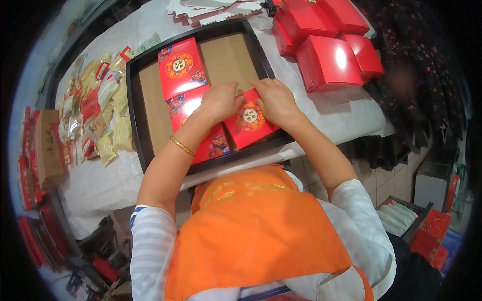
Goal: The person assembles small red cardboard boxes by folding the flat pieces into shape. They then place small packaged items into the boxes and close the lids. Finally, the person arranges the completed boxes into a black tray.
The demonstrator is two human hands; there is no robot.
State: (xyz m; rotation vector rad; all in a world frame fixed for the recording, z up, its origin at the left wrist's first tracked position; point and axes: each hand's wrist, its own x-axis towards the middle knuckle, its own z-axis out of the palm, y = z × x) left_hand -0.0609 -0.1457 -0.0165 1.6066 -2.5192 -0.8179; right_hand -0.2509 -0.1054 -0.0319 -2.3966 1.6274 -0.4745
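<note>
Inside a black-rimmed tray [131, 100] lie several flat-topped red gift boxes with round gold-and-orange patterns. One red gift box [250, 120], slightly tilted in its angle to the others, sits at the near right of the tray between my hands. My left hand [221, 102] is closed on its left side, with a gold bangle on that wrist. From the far right corner my right hand [277, 102] grips the same box. Another patterned box [182, 66] stands at the far left, and my left wrist partly covers the box [186, 103] below it.
Red boxes [329, 60] are stacked on the white-covered table [346, 113] at the right. Small wrapped packets [98, 105] are heaped to the left, beside a brown carton [49, 149]. Flat white card pieces [216, 11] lie behind the tray.
</note>
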